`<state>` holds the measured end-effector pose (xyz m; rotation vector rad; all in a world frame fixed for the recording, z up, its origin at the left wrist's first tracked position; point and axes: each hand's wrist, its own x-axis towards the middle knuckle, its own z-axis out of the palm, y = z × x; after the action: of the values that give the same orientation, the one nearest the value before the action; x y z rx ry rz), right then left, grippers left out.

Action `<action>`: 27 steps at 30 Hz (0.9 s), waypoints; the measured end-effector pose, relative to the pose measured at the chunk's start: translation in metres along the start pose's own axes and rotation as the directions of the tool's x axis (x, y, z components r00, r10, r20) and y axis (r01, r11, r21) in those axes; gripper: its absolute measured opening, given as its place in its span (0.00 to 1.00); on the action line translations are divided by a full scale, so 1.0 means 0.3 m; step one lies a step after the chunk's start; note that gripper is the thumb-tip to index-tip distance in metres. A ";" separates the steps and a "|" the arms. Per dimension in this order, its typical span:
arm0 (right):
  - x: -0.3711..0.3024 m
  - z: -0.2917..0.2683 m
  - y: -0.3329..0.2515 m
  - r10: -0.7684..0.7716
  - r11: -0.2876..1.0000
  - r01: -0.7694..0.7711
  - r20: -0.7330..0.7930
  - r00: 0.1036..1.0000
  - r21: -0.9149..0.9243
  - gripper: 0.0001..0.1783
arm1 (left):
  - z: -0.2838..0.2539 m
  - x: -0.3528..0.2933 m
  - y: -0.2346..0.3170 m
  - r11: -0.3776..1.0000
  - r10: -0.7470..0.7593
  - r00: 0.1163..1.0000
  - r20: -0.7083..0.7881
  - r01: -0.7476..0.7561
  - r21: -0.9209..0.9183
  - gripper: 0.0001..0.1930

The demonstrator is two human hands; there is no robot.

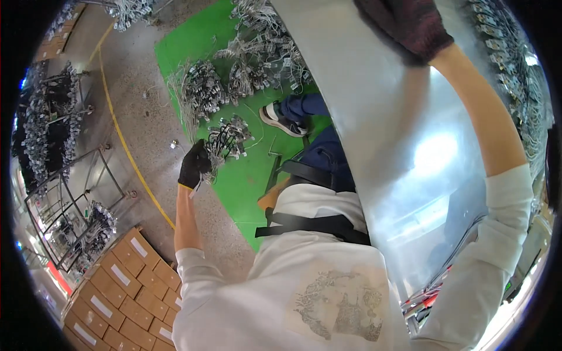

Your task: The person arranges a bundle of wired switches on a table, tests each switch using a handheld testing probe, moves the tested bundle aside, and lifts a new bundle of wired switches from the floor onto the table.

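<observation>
Clutching a bundle of cables [232, 137] that spreads to its right, the left hand [194, 165] is well apart from the right hand [413, 29], blurred over the counter [374, 111], its grip unclear.

- I'm seeing brown cardboard boxes [129, 301] standing stacked at lower left, bearing white labels.
- I'm watching a yellow line [119, 131] curving along the grey floor [136, 96].
- A metal-framed cart [63, 174] is standing left of it.
</observation>
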<state>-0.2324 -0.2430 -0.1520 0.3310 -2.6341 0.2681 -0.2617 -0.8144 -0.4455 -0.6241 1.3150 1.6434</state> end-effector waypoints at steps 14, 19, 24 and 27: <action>-0.269 -0.445 -0.425 -0.115 0.986 0.095 0.147 0.982 0.137 0.45 | 0.653 -1.236 0.502 0.762 0.642 0.581 0.500 -0.558 -0.331 0.14; -0.217 -0.778 -0.682 -0.119 0.895 0.186 -0.184 0.976 0.405 0.53 | 1.304 -1.575 0.609 0.838 0.468 0.289 0.835 -0.444 -0.315 0.14; -0.225 -1.144 -0.663 -0.143 0.911 0.314 -0.510 0.848 0.266 0.52 | 1.745 -1.829 0.592 0.922 0.347 0.211 0.914 -0.257 -0.291 0.25; -0.316 -1.302 -0.583 -0.085 0.867 0.300 -0.477 0.875 0.397 0.42 | 1.844 -1.960 0.548 0.936 0.276 0.355 0.893 -0.312 -0.165 0.30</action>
<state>0.0643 -0.2964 0.1661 0.6132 -2.0350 0.8069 -0.0552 -0.4948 0.2853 0.6013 0.5910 1.7945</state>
